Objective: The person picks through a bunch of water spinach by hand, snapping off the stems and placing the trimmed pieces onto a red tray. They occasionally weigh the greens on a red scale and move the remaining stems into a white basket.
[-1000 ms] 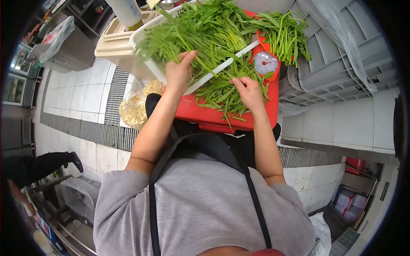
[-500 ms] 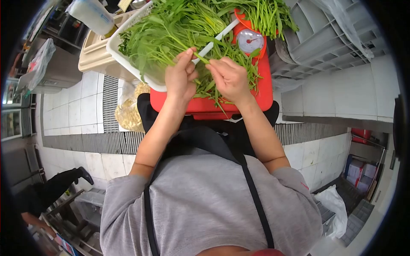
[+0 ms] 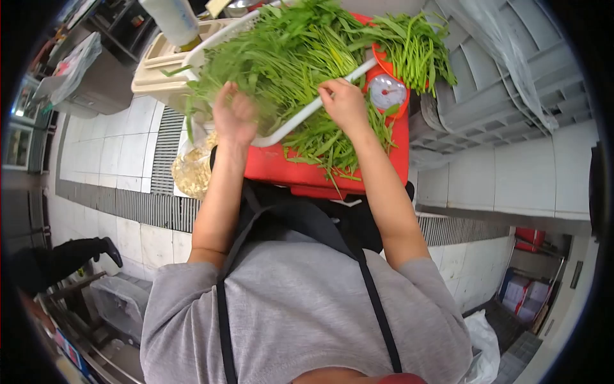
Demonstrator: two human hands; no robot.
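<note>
My left hand (image 3: 235,118) is raised at the near left side of the white basket (image 3: 291,125), its fingers smeared by motion against blurred leaves. Long leafy greens (image 3: 288,54) with thin stalks heap up in this basket, some hanging over its left side. My right hand (image 3: 346,105) is at the basket's right rim, thumb and forefinger drawn together; I cannot tell what is between them. Below it, loose leaves and stalk pieces (image 3: 332,150) lie on a red surface (image 3: 272,163).
An orange dial scale (image 3: 387,93) carries a bundle of greens (image 3: 412,51). Grey crates (image 3: 492,83) stand at right. A bag of pale pieces (image 3: 192,169) sits on the floor at left, near a beige bin (image 3: 160,83). Another person's leg (image 3: 70,256) shows at far left.
My hands have moved apart, the left one to the left and slightly down. The stalk stretched between them no longer shows there. The view has shifted a little.
</note>
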